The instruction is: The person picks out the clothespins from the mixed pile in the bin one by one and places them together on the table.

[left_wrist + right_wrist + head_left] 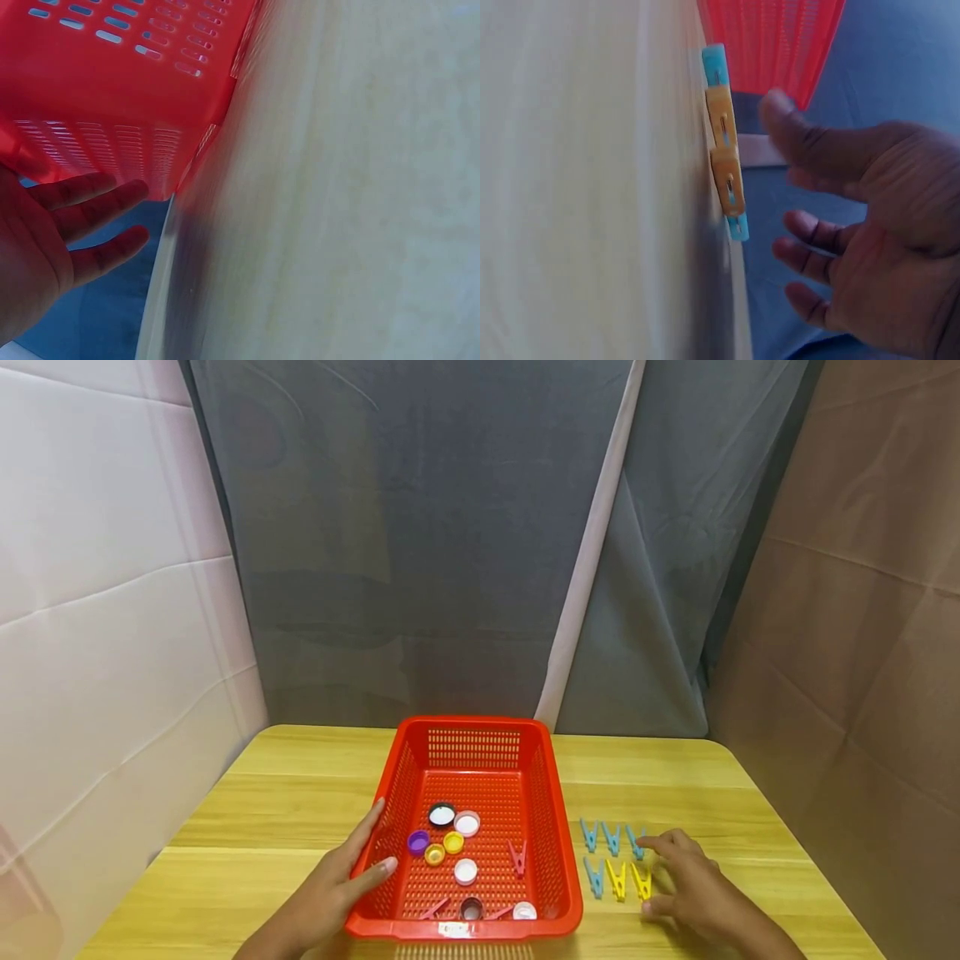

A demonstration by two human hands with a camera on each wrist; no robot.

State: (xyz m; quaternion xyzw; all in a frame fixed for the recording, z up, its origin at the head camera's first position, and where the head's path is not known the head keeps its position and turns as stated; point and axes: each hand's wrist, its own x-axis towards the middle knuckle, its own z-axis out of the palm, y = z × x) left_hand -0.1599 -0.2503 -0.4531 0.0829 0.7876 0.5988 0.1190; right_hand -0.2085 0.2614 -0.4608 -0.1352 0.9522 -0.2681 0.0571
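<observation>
A red plastic basket (566, 868) stands on the table, holding several bottle caps, including a purple one (418, 842) and a white one (466, 872), plus pink clothespins (517, 858). My left hand (322, 881) holds its left rim, thumb over the inside. In the left wrist view, three fingers (101, 208) extend loosely by the basket's outer wall. Right of the basket lie several blue clothespins (595, 877) and two yellow clothespins (616, 881) in two rows. Over the right end of these rows is my right hand (693, 889), thumb and fingers apart, nothing between them.
The wooden table (300, 785) has a grey curtain (450, 568) behind it. A white cloth (112, 568) hangs on the left, and a brownish cloth (840, 652) on the right. A pale strip (592, 552) runs down the curtain.
</observation>
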